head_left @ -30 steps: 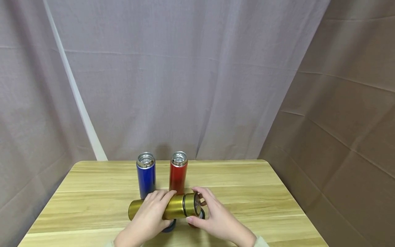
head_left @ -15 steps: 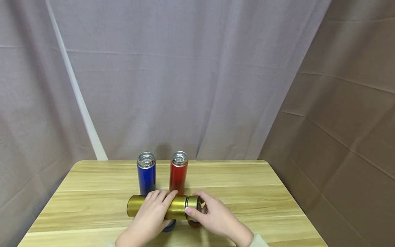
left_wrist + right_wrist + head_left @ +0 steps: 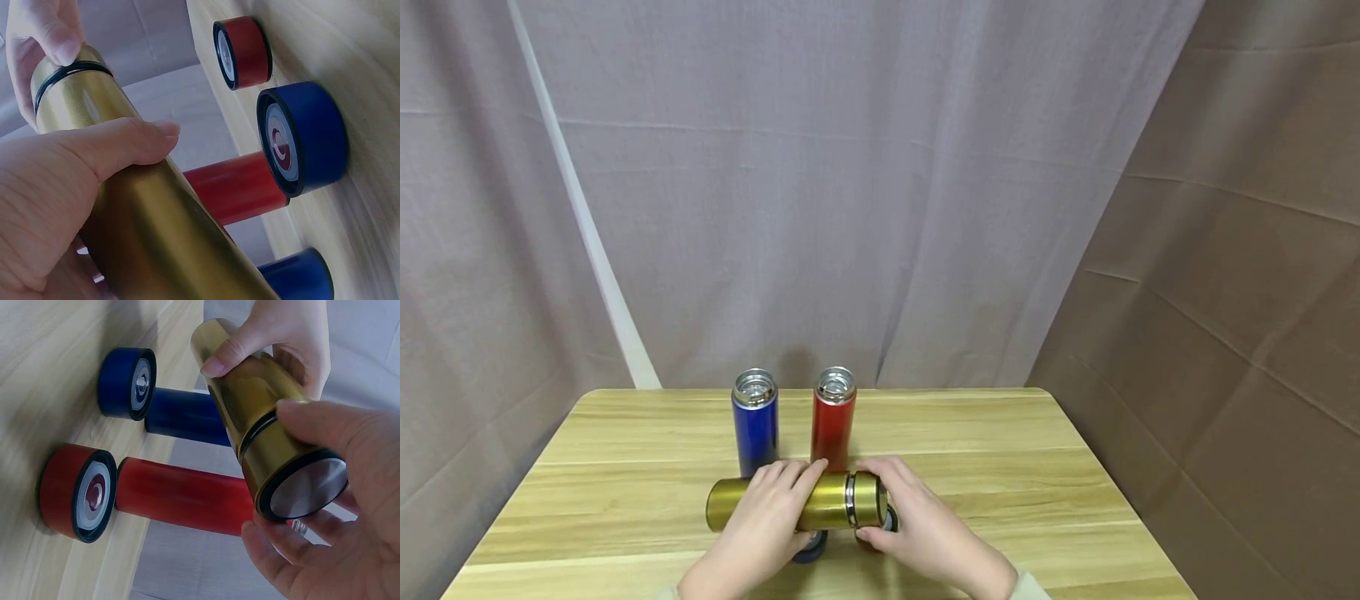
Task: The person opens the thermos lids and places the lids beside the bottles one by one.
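A gold thermos [image 3: 831, 502] lies sideways above the table, gripped round its body by my left hand [image 3: 766, 518]. At its right end my right hand [image 3: 928, 527] holds the gold lid [image 3: 870, 500], with thumb and fingers on opposite sides. A silver band shows between lid and body in the head view. Behind stand an uncapped blue thermos [image 3: 756, 433] and an uncapped red thermos [image 3: 833, 429], both upright. Below the gold one, a blue lid [image 3: 322, 137] and a red lid [image 3: 62, 494] rest on the table, undersides up.
The wooden table [image 3: 1000, 467] has rounded back corners. Grey curtains [image 3: 820, 208] hang behind it, and a brown cloth [image 3: 1240, 275] hangs along the right side.
My right fingers have turned around the lid, the thumb moving up onto it and then back down. A silver band has appeared at the seam. The left hand keeps its grip.
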Tool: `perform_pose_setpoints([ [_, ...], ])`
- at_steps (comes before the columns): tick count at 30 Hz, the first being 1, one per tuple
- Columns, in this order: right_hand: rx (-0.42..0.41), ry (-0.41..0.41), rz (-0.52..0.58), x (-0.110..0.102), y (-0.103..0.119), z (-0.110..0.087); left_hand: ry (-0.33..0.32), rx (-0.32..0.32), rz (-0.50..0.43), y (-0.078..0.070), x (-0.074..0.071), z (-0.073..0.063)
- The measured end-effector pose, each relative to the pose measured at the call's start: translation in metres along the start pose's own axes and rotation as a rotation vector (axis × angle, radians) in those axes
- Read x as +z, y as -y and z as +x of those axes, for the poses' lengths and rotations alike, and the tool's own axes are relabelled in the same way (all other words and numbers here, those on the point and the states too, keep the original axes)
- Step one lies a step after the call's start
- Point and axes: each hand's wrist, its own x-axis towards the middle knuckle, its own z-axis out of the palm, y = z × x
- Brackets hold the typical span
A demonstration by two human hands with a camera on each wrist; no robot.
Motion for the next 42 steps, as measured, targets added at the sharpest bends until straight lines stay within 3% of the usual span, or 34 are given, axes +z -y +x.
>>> perform_pose_setpoints([
  [9, -0.032, -0.053, -0.139, -0.004, 0.003, -0.003, 0.013, -0.031, -0.008, 0.000, -0.002, 0.002],
  [20, 0.063, -0.116, -0.052, -0.009, -0.021, -0.007, 0.030, -0.074, -0.028, -0.001, -0.005, 0.004],
  [26, 0.107, -0.137, -0.009, -0.004, -0.043, -0.013, -0.008, -0.090, -0.083, -0.004, -0.007, 0.009],
  [32, 0.183, -0.158, 0.040, -0.003, -0.061, -0.020, -0.079, -0.146, -0.191, -0.014, -0.012, 0.022],
  [42, 0.296, -0.213, 0.087, 0.000, -0.085, -0.033, -0.143, -0.219, -0.404, -0.038, -0.017, 0.058],
])
